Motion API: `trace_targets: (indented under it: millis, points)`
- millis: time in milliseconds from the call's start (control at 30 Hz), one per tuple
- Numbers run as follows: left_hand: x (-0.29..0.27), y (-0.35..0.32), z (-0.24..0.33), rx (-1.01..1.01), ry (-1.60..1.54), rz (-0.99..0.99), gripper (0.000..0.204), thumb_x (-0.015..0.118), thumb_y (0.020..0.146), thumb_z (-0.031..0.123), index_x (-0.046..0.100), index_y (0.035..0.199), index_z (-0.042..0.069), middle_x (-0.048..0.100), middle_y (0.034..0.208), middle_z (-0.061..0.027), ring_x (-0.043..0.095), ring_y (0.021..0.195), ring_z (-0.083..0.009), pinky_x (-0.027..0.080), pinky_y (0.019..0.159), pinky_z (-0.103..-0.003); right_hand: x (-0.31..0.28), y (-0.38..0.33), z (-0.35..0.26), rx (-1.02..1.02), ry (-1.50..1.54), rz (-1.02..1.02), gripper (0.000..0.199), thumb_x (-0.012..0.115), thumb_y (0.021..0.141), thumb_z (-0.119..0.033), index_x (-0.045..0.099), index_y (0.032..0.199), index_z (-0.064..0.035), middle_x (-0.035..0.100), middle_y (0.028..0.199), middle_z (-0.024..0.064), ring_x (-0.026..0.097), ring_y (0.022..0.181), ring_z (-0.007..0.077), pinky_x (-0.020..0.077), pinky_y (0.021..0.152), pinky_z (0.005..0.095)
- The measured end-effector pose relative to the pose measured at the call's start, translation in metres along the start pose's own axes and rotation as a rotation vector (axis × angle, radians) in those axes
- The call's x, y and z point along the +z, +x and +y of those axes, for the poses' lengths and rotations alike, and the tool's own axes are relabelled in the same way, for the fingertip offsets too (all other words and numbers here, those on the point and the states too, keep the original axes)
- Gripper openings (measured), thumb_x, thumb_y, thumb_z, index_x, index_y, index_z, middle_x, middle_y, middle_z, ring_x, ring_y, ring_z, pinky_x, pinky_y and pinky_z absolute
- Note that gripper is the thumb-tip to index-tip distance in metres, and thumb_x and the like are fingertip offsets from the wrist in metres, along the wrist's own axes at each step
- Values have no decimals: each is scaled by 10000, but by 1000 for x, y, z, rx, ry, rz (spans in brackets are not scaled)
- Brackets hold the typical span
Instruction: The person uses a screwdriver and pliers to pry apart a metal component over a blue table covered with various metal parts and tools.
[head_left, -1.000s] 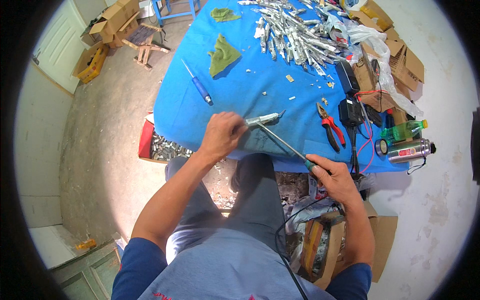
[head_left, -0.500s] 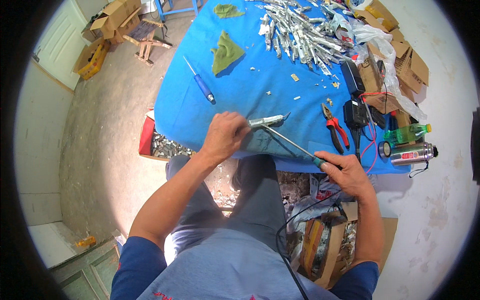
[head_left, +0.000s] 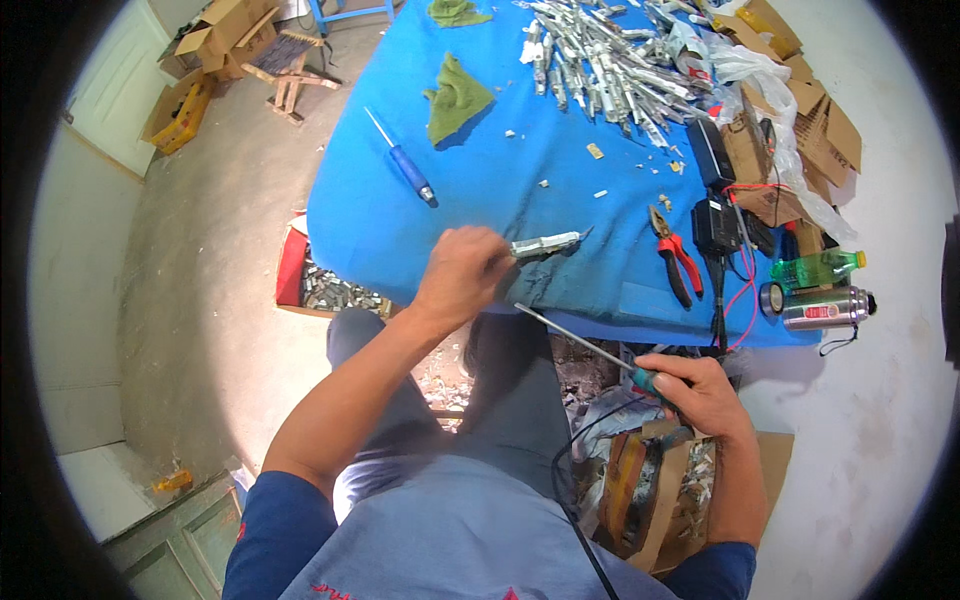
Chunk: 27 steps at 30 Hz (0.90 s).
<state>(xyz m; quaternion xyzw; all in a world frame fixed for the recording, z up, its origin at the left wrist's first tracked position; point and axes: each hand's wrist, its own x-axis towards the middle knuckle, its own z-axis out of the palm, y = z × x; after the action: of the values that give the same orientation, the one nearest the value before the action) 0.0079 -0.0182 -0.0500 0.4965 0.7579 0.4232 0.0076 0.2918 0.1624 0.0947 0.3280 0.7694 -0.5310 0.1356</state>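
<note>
Near the table's front edge, my left hand (head_left: pixel 462 272) is closed round one end of a narrow silvery-white strip-shaped part (head_left: pixel 545 244). The part's far end points right over the cloth, with a thin dark tip. My right hand (head_left: pixel 700 388), lower and to the right, grips the teal handle of a screwdriver (head_left: pixel 570 335). Its long metal shaft points up and left, and its tip is apart from the part. A blue-handled screwdriver (head_left: pixel 408 172) lies at the left of the table. Red-handled pliers (head_left: pixel 675 258) rest to the right.
On the blue-covered table (head_left: pixel 520 170) are a pile of similar strips (head_left: pixel 605 70), green rags (head_left: pixel 457 100), black adapters (head_left: pixel 712 225), a green bottle (head_left: pixel 818 268) and a steel flask (head_left: pixel 825 308). A red box (head_left: pixel 293 270) of small metal pieces stands below. A black cable (head_left: pixel 560 480) crosses my lap.
My right hand has drawn the screwdriver down and back, off the part it was touching. My left hand has shifted slightly right with the part.
</note>
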Motion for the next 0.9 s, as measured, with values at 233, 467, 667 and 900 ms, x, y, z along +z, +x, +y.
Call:
trace_targets:
  millis: [233,467,667,900]
  points:
    - [4,2,1,28,4,37,112,741,848,122,648,882,69,637,831,-86,597,817,-321,423,737,-429,11,-6,13,-136,-60,209,390,647,903,-68,661,1289,-22,726,1065,113,662,893,155,517,821,299]
    - [2,1,6,11,20,50,110,743,846,125,654,881,71,637,832,-84,599,828,-317,422,743,-430,19,9,19,-317,-166,260,381,642,922,-68,644,1297,-1,708,1081,138,654,944,185,499,842,301]
    - [4,1,6,3,28,44,107,742,846,128,655,866,70,626,817,-83,597,825,-316,414,738,-432,16,18,19,-319,-155,220,375,652,920,-76,651,1291,-18,715,1179,195,695,1103,260,503,955,330]
    - [2,0,7,-19,23,12,100,737,849,124,658,869,66,631,818,-86,599,822,-316,421,754,-430,2,26,12,-402,-235,188,374,652,927,-91,651,1297,-34,710,1200,187,688,1127,271,503,964,331]
